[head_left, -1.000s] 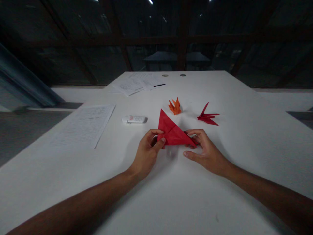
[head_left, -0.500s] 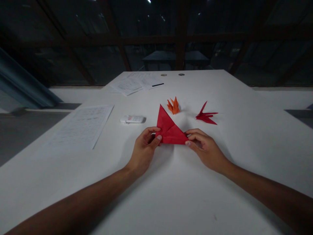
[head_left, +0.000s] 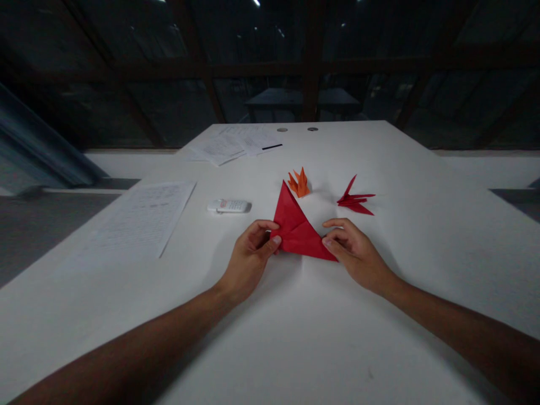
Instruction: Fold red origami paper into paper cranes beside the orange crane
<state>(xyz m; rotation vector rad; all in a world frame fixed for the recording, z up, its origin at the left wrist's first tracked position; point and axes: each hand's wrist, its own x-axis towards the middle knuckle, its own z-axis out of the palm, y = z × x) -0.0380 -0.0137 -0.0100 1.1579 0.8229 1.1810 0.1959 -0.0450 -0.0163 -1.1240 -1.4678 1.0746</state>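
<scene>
A folded red paper triangle (head_left: 293,228) is held between my two hands above the white table (head_left: 295,337). My left hand (head_left: 252,256) pinches its left corner between thumb and fingers. On the other side, my right hand (head_left: 356,253) pinches the paper near its lower right corner, with the index finger lifted a little. Just behind the triangle stands an orange folded paper piece (head_left: 299,183) with several points. A dark red folded paper piece (head_left: 356,201) with thin points lies behind my right hand.
A white remote-like device (head_left: 229,206) lies behind my left hand. One printed sheet (head_left: 139,216) is at the left, and more papers (head_left: 228,143) with a black strip (head_left: 272,147) lie farther back. Two round discs (head_left: 313,129) sit near the far edge.
The red triangle has turned slightly clockwise; its top point has moved right and its lower right corner down and right. My right index finger has lifted off the paper.
</scene>
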